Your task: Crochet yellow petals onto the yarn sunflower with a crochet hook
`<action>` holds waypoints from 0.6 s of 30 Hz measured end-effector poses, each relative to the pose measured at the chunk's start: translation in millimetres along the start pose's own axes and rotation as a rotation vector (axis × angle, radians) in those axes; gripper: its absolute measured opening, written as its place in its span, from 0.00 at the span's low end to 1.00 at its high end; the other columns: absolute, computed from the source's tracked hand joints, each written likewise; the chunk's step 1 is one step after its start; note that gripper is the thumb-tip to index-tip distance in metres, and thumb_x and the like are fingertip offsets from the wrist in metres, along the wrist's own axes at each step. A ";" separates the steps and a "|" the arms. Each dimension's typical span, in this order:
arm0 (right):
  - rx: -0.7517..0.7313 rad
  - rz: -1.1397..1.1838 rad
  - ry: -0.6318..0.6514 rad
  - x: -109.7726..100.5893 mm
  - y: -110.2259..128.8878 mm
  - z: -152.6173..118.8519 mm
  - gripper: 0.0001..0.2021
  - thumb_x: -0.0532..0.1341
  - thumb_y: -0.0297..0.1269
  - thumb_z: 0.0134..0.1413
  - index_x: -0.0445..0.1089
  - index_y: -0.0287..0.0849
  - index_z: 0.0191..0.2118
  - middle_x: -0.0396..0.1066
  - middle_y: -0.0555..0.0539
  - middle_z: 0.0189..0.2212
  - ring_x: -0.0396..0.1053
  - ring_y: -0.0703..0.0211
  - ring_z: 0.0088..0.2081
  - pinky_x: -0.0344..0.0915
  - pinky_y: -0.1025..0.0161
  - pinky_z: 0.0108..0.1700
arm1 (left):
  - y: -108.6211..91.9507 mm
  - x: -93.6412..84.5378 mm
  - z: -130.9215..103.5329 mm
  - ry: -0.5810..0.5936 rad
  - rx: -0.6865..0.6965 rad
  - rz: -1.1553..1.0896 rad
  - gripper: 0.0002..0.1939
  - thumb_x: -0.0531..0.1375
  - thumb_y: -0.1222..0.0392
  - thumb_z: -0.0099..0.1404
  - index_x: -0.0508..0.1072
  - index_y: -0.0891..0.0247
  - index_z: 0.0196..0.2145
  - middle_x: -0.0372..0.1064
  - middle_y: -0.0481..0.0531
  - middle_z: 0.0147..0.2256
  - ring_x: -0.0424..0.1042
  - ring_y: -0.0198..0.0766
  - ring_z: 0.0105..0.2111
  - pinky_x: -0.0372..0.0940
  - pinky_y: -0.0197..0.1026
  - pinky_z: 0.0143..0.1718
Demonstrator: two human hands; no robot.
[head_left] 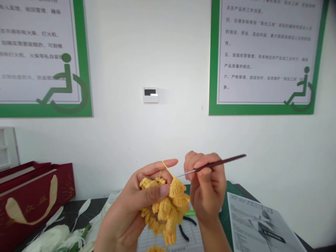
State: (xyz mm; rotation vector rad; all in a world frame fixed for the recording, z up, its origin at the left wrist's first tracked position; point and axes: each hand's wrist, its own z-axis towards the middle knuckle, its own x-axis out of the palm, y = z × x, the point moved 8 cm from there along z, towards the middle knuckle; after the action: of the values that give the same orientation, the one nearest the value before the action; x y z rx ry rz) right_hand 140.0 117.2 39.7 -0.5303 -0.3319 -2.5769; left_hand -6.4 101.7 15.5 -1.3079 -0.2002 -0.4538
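Note:
My left hand (143,194) pinches a yellow crocheted flower (165,210) between thumb and fingers, its ruffled petals hanging down around a brownish middle. A strand of yellow yarn (168,169) runs over the raised left index finger to the top petal. In my right hand (207,182) is a crochet hook (223,161) with a dark red handle, held between thumb and fingers. Its thin metal shaft points left, and the tip meets the work near the top petal, where the yarn partly hides it. Another yellow crocheted piece (155,249) shows at the bottom edge.
Dark red gift bags (31,199) stand at the left beside white yarn (52,239). Beneath my hands lie a printed sheet (193,238) and black-handled pliers (183,232). On the right, a printed page (259,224) overlaps a green mat (226,218). A white wall (147,140) rises behind the table.

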 end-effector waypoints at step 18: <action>0.463 -0.108 0.070 9.7 -26.5 -13.8 0.11 0.67 0.47 0.66 0.72 0.46 0.37 0.70 0.54 0.28 0.67 0.65 0.28 0.63 0.69 0.29 | -18.1 -11.0 -6.9 -0.264 0.237 0.189 0.21 0.81 0.60 0.47 0.89 0.58 0.41 0.80 0.53 0.31 0.79 0.42 0.28 0.72 0.36 0.29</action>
State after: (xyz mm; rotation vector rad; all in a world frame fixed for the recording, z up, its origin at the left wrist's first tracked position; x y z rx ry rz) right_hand 114.6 131.4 27.9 -0.2565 -0.9228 -2.4913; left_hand -24.9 94.0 25.3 -1.1375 -0.3370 -0.0918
